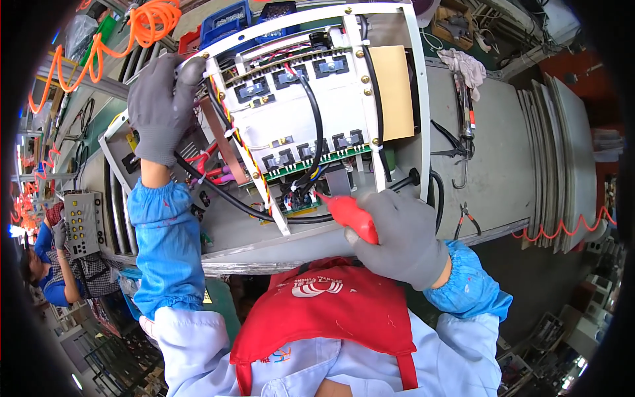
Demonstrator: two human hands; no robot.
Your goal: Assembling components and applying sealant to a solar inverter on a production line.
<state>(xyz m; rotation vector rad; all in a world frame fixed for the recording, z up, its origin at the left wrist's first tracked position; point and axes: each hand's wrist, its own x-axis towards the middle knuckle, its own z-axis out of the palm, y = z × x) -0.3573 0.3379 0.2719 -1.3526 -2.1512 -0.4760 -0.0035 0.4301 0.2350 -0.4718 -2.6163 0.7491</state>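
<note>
A white metal chassis (419, 99) full of electronics stands on the bench in front of me. My left hand (159, 106), in a grey glove, is closed on the chassis frame at its upper left corner. In my right hand (407, 238), also gloved in grey, is a red-handled tool (352, 215) whose exact kind I cannot make out. Its narrow tip points at the wiring by the lower edge of the green circuit board (317, 164). A black cable (315, 109) curves down over the white inner panel (264, 126) to that wiring.
Right of the chassis lie pliers (465, 220), a hooked tool (465, 126) and a white rag (463, 66). Flat panels (562, 152) stand stacked at the far right. Blue parts bins (225, 25) sit behind; an orange coiled hose (155, 20) hangs upper left. Another person (56, 264) works far left.
</note>
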